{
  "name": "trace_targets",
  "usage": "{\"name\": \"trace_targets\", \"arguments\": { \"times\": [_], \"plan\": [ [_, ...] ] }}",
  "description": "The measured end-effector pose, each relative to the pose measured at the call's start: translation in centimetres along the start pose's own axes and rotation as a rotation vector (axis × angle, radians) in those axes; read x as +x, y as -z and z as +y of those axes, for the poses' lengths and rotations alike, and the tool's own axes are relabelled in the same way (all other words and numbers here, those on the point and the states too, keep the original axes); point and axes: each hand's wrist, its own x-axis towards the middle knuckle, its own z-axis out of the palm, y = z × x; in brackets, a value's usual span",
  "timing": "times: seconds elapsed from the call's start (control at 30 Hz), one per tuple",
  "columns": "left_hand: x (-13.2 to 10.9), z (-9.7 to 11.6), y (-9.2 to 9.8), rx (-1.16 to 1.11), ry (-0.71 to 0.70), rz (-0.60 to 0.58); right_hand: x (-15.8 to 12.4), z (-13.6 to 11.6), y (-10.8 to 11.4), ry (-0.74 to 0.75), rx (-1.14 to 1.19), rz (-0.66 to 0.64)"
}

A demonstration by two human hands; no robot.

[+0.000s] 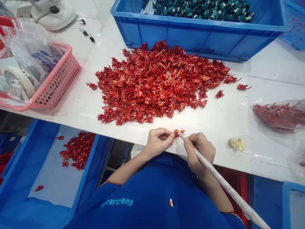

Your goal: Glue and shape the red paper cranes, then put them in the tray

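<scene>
Left hand (158, 143) pinches a red folded-paper piece (177, 132) against the tip of a long white wrapped rod (226, 183), which the right hand (199, 152) clamps, the rod steadied along the forearm (211, 187). Hands nearly touch. Beyond, a heap of red pieces (154, 82) lies within reach on the white table (221, 127), before a blue crate (190, 41) of teal pieces (202, 9).

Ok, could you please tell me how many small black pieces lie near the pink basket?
3 small black pieces on the white table: top, middle, lowest. Others may be hidden.
</scene>
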Motion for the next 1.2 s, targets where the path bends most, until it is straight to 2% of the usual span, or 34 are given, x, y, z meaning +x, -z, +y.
{"name": "trace_targets", "arguments": {
  "times": [0.1, 0.2, 0.33, 0.47, 0.53, 0.67, 0.8, 0.93, 0.97, 1.1, 1.2],
  "plan": [
    [0.02, 0.01, -0.01, 0.0, 0.0, -0.005, -0.03, 0.06, -0.17, -0.005, -0.004, -0.072],
    [0.05, -0.02, 0.0, -0.009, -0.003, -0.005, -0.09, -0.03, -0.13, -0.019, 0.012, -0.03],
    [0.08, -0.04, 0.0, -0.008, -0.009, 0.0, -0.18, -0.25, -0.06, -0.006, -0.015, -0.1],
    [0.08, -0.01, 0.02, -0.025, 0.004, -0.004, -0.19, -0.19, -0.25, -0.004, 0.003, 0.053],
    [0.07, 0.0, 0.04, -0.035, 0.013, -0.007, -0.15, -0.09, -0.28, 0.011, 0.0, 0.07],
    [0.07, 0.0, 0.08, -0.042, 0.03, 0.0, -0.12, -0.13, -0.06, 0.03, -0.036, -0.059],
    [0.09, 0.03, 0.14, -0.041, 0.032, -0.007, -0.07, -0.35, 0.12, 0.042, -0.05, 0.029],
    [0.14, 0.07, 0.27, -0.04, 0.033, -0.023, -0.25, -0.38, 0.34, 0.069, -0.053, -0.071],
    [0.16, 0.07, 0.3, -0.046, 0.035, -0.025, -0.38, -0.35, 0.41, 0.066, -0.041, -0.066],
    [0.24, 0.04, 0.37, -0.084, 0.052, -0.018, -0.79, -0.07, 0.46, 0.058, 0.043, 0.095],
    [0.26, 0.04, 0.33, -0.1, 0.045, -0.015, -0.61, 0.18, 0.28, 0.127, 0.08, 0.112]
  ]
}}
